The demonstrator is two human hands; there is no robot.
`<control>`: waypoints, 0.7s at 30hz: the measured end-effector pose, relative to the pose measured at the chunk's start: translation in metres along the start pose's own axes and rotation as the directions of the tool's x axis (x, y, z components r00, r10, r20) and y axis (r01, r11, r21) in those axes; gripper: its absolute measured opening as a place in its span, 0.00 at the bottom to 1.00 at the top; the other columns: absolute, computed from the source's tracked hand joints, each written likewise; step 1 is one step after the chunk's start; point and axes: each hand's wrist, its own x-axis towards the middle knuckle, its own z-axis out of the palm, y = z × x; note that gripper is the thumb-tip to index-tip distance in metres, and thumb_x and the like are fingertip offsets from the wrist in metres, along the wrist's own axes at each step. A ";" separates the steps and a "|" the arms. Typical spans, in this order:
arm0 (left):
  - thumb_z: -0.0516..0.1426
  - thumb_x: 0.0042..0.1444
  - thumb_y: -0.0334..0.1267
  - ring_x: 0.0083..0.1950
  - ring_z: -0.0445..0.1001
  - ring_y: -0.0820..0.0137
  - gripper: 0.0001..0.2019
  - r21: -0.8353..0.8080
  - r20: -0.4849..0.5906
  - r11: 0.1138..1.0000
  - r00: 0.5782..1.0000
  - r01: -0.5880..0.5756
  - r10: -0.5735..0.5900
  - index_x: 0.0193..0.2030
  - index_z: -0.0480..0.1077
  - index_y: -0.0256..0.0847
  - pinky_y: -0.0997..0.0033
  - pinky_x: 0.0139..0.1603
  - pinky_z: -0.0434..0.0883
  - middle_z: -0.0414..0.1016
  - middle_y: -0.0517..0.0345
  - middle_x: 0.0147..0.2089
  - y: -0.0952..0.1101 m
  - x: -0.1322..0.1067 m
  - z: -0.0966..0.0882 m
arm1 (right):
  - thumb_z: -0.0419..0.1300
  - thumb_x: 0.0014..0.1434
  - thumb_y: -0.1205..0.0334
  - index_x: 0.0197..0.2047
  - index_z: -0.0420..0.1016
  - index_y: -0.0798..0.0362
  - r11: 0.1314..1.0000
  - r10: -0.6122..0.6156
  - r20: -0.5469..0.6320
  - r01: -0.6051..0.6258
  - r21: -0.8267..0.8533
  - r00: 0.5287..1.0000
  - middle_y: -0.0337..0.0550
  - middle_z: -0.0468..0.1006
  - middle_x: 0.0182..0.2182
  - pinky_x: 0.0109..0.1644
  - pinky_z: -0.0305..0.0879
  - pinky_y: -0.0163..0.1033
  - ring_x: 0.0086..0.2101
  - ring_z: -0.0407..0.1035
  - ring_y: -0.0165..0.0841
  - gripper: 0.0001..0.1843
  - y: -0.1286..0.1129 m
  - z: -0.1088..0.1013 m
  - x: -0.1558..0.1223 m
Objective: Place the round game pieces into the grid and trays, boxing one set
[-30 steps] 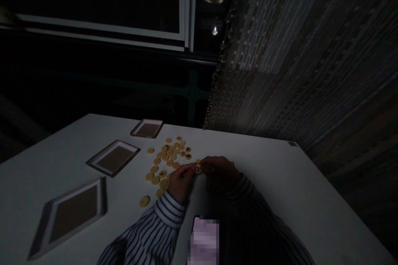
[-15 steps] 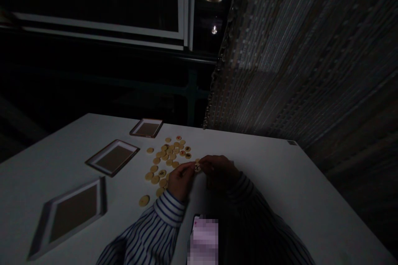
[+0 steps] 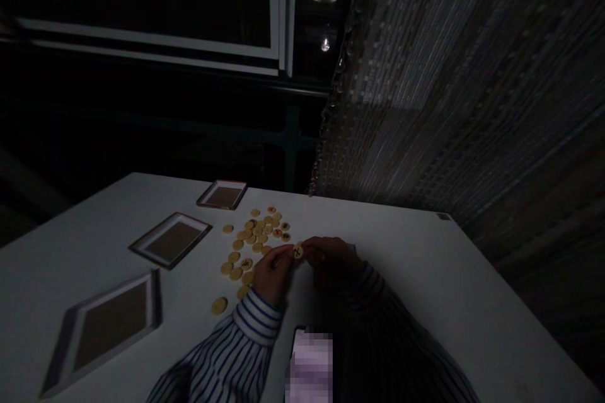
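My left hand (image 3: 271,276) and my right hand (image 3: 334,258) meet above the white table, both closed at the fingertips. Between them they pinch a Chinese chess piece (image 3: 297,252), a pale round disc whose dark mark faces me. To the left of my hands lie several loose Chinese chess pieces (image 3: 258,239). Most show blank tops; a few carry red or black characters. One piece (image 3: 218,306) rests apart from the others, left of my left sleeve. Beneath my right hand is a dark shape, too dim to make out.
Three shallow trays with light rims stand on the left of the table: a near tray (image 3: 154,302), a middle tray (image 3: 204,234) and a far tray (image 3: 242,194). A phone (image 3: 309,365) with a blurred screen lies between my forearms. A bead curtain (image 3: 425,88) hangs behind the right side.
The pinched piece has shifted slightly up and left, and its marked face shows more fully. My fingers have adjusted a little around it. The trays and loose pieces have stayed put.
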 end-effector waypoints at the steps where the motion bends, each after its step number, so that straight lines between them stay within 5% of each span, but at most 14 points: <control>1: 0.58 0.41 0.40 0.31 0.75 0.67 0.09 -0.021 0.001 1.000 1.000 0.011 -0.011 0.29 0.73 0.38 0.70 0.34 0.72 0.78 0.53 0.29 0.000 0.000 0.000 | 0.49 0.57 0.61 0.45 0.71 0.51 1.000 -0.001 0.007 0.001 -0.001 1.000 0.42 0.77 0.39 0.42 0.64 0.35 0.38 0.71 0.32 0.15 0.000 0.000 0.000; 21: 0.62 0.34 0.38 0.30 0.75 0.68 0.11 -0.146 0.032 0.984 0.994 0.105 -0.101 0.28 0.73 0.37 0.71 0.34 0.72 0.77 0.55 0.27 0.007 -0.004 0.003 | 0.50 0.55 0.63 0.44 0.71 0.53 0.999 0.003 -0.022 -0.002 0.041 1.000 0.43 0.78 0.37 0.40 0.65 0.34 0.36 0.72 0.32 0.15 0.000 -0.002 0.000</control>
